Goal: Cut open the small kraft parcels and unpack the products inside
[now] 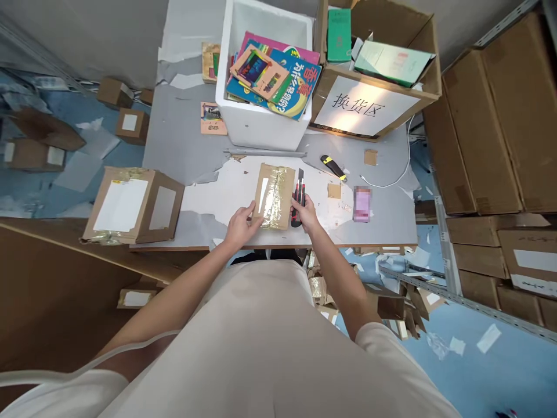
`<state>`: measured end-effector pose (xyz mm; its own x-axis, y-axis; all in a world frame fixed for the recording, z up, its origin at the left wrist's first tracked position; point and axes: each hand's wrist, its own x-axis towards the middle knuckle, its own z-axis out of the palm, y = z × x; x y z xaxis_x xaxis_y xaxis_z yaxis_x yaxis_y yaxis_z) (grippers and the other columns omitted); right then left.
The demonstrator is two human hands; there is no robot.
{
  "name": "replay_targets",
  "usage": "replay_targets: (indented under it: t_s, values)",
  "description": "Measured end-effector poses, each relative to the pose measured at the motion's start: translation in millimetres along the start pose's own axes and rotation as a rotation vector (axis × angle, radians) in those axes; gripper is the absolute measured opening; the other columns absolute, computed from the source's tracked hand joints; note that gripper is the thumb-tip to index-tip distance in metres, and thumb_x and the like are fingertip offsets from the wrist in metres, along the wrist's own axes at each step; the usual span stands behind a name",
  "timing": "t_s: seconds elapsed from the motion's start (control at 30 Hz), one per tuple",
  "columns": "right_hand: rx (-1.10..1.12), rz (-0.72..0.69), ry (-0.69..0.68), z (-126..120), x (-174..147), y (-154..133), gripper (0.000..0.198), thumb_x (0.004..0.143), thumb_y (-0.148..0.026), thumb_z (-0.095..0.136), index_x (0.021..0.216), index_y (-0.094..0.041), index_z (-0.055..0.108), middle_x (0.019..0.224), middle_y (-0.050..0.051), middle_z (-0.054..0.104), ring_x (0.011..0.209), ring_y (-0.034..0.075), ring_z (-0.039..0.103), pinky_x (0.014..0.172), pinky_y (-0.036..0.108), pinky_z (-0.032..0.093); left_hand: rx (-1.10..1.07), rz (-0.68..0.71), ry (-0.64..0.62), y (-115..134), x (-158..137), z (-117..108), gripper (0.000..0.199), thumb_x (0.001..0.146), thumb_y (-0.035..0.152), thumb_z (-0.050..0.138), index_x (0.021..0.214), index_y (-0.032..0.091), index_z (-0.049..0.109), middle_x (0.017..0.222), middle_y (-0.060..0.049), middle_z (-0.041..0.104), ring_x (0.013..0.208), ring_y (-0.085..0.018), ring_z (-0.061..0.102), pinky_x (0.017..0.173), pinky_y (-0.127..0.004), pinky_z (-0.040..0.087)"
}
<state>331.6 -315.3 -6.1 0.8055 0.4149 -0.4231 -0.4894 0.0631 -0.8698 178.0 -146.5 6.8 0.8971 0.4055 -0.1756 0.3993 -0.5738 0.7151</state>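
Observation:
A small, flat cardboard box (284, 197) lies before me, wrapped in shiny clear tape, with a white label strip along its left side. My left hand (242, 225) grips its lower left corner, thumb and fingers at the edge. At the box's right edge is my right hand (307, 213), its fingers closed around a red and black utility knife (300, 188). The knife points away from me, its tip beyond my fingers. Part of the handle is hidden under the hand. A second cutter, yellow and black (333, 168), rests farther back on the right.
A larger labelled carton (143, 209) stands at the table's left edge. Behind are a white foam box (261, 125) of booklets and an open carton (394, 110). A pink-purple item (362, 204) and a white cable (391, 184) lie right. Stacked cartons (483, 133) fill the right shelf.

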Motion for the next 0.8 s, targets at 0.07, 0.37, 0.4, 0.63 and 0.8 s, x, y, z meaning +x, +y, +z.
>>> replay_targets:
  t_s: [0.07, 0.37, 0.4, 0.63, 0.8]
  values:
    - [0.014, -0.006, 0.021, -2.4, -9.6, 2.0, 0.038, 0.067, -0.033, 0.076, 0.096, -0.023, 0.053, 0.072, -0.007, 0.061, 0.052, 0.008, 0.053, 0.051, 0.023, 0.048, 0.022, -0.016, 0.009, 1.9, 0.7, -1.5, 0.063, 0.083, 0.050, 0.054, 0.136, 0.016, 0.049, 0.108, -0.010, 0.062, 0.078, -0.020, 0.064, 0.081, -0.037, 0.053]
    - [0.267, 0.211, 0.166, -5.6, -102.7, 40.4, 0.041, 0.071, -0.038, 0.077, 0.100, -0.021, 0.054, 0.073, -0.004, 0.064, 0.058, 0.012, 0.063, 0.054, 0.026, 0.053, 0.220, 0.312, 0.026, 27.5, 120.0, -31.0, 0.055, 0.088, 0.040, 0.043, 0.135, 0.012, 0.048, 0.137, -0.015, 0.050, 0.129, -0.028, 0.045, 0.107, -0.042, 0.038]
    - [0.322, 0.239, 0.169, -1.8, -108.7, 44.2, 0.041, 0.071, -0.040, 0.077, 0.100, -0.022, 0.053, 0.082, -0.001, 0.067, 0.067, 0.015, 0.067, 0.059, 0.029, 0.055, 0.251, 0.352, -0.019, 30.5, 136.3, -31.8, 0.055, 0.088, 0.038, 0.043, 0.135, 0.012, 0.048, 0.137, -0.014, 0.051, 0.130, -0.028, 0.044, 0.109, -0.042, 0.036]
    - [0.423, 0.261, 0.148, 14.9, -104.3, 47.2, 0.041, 0.078, -0.045, 0.071, 0.107, -0.027, 0.049, 0.095, 0.003, 0.071, 0.098, 0.022, 0.069, 0.082, 0.043, 0.057, 0.378, 0.288, -0.196, 28.1, 165.6, -29.9, 0.049, 0.084, 0.033, 0.044, 0.127, 0.013, 0.056, 0.122, -0.015, 0.060, 0.113, -0.029, 0.056, 0.098, -0.041, 0.043]
    - [0.365, 0.120, 0.234, -5.4, -67.2, 23.2, 0.031, 0.086, -0.039, 0.062, 0.111, -0.027, 0.047, 0.105, 0.003, 0.071, 0.102, 0.017, 0.068, 0.091, 0.040, 0.054, 0.346, 0.038, 0.044, 4.0, 112.4, -44.8, 0.044, 0.085, 0.043, 0.045, 0.113, 0.015, 0.064, 0.101, -0.014, 0.065, 0.098, -0.030, 0.060, 0.089, -0.042, 0.047]
